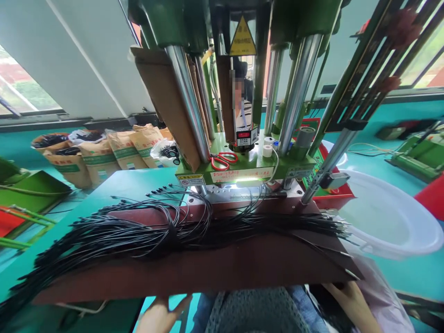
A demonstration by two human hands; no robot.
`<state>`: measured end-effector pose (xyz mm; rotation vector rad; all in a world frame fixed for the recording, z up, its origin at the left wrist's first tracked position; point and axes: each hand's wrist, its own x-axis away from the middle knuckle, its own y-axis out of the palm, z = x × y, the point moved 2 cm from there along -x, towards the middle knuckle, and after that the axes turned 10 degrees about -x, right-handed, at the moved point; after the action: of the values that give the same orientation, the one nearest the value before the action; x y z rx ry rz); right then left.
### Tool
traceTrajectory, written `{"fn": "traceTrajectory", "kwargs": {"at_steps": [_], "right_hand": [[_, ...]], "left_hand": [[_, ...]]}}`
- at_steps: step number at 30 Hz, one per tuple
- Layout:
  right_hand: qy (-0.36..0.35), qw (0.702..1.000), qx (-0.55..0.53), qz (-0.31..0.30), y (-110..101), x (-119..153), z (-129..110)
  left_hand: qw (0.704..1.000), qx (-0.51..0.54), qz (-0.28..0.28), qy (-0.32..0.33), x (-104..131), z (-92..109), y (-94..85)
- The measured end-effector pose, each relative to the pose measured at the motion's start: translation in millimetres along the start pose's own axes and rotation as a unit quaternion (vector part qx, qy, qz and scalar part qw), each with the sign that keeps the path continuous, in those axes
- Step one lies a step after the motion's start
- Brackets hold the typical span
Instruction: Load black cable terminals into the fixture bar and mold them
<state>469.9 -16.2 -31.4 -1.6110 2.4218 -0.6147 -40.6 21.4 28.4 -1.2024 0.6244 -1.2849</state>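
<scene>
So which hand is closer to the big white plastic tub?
The right hand, at the near edge of the brown board, left of the tub and nearer the lap. The left hand is much farther left, by that same edge.

1. Across the tabletop (215,266), from beyond the left end to the right end: bundle of cables (138,233), with a few loose strands before it at right.
2. Behind the bundle, at center: press base (222,196), with some cable ends reaching its left part.
3. Directly above the base: press plate (253,163), with scissors (224,160) on its left part and small rolls (267,151) right of center.
4. Beside the front left column: cardboard (169,101).
5. Behind the press: person (244,115).
6. Far left, on the floor: row of sacks (99,162).
7. Right of the press: tray (342,196), then tub (426,231) farther right.
</scene>
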Motion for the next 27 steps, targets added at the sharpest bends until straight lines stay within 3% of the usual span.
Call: {"fn": "traceTrajectory", "kwargs": {"at_steps": [3,5,6,9,11,14,17,20,24,27], "right_hand": [[-0.005,0.999,0.006,-0.042,-4.0,0.3,-0.4],[-0.008,0.998,0.026,-0.057,-7.4,-0.5,-3.5],[-0.012,0.997,0.035,-0.062,-8.7,-1.1,-5.8],[-0.021,0.996,0.06,-0.061,-11.1,-2.0,-13.2],[-0.03,0.995,0.083,-0.04,-13.8,-0.1,-15.2],[-0.056,0.993,0.103,-0.021,-21.0,8.4,-8.0],[-0.057,0.993,0.101,-0.012,-31.3,21.2,9.3],[-0.046,0.995,0.093,0.005,-41.4,31.1,21.0],[-0.074,0.994,0.084,0.015,-50.1,32.1,11.5],[-0.09,0.993,0.081,0.012,-52.2,27.7,-7.0]], "left_hand": [[0.988,-0.065,-0.089,0.105,21.1,27.8,-23.6],[0.951,-0.071,-0.131,0.272,33.7,73.3,-33.8],[0.928,-0.063,-0.121,0.346,37.1,101.0,-37.4],[0.859,-0.087,0.031,0.504,29.9,186.6,-39.1],[0.826,-0.15,0.116,0.531,12.3,233.0,-29.7],[0.792,-0.209,0.172,0.547,-17.1,279.3,-9.0],[0.772,-0.246,0.177,0.558,-35.0,303.2,7.8],[0.773,-0.256,0.15,0.561,-41.3,314.3,14.3],[0.815,-0.195,0.067,0.541,-50.2,320.1,10.1],[0.83,-0.161,0.023,0.534,-62.5,322.4,2.2]]}}
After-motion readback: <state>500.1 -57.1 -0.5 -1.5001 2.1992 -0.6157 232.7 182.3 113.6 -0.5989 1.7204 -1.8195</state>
